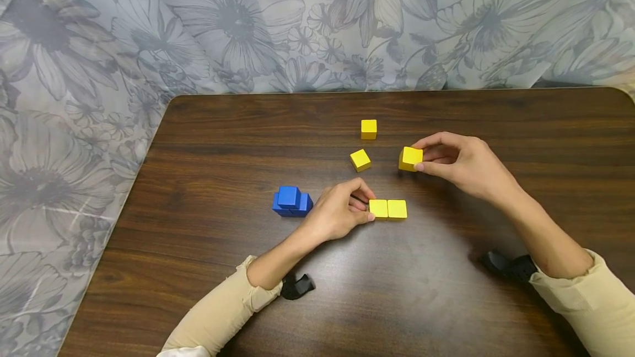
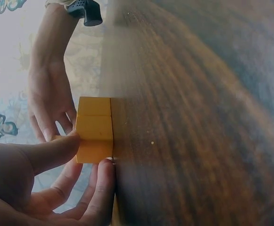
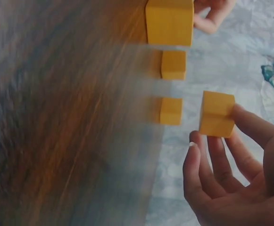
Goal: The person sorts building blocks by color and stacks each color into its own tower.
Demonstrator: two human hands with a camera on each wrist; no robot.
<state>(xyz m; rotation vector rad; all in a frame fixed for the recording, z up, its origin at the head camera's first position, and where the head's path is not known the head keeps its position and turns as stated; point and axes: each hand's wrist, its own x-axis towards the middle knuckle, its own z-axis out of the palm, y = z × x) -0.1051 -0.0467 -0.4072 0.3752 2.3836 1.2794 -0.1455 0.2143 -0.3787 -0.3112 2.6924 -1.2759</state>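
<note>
Two yellow cubes stand side by side on the table, touching. My left hand pinches the left cube of this pair between thumb and fingers; the right cube is at its far side. Raised off the tabletop, another yellow cube is held by my right hand. The right wrist view shows this lifted cube gripped by the thumb and fingertips. Behind the pair lie two loose yellow cubes, a turned one and a farther one.
Left of my left hand sits a small stack of blue cubes, one on top of others. Everything is on a dark wooden table with rounded back corners. A floral cloth hangs behind it.
</note>
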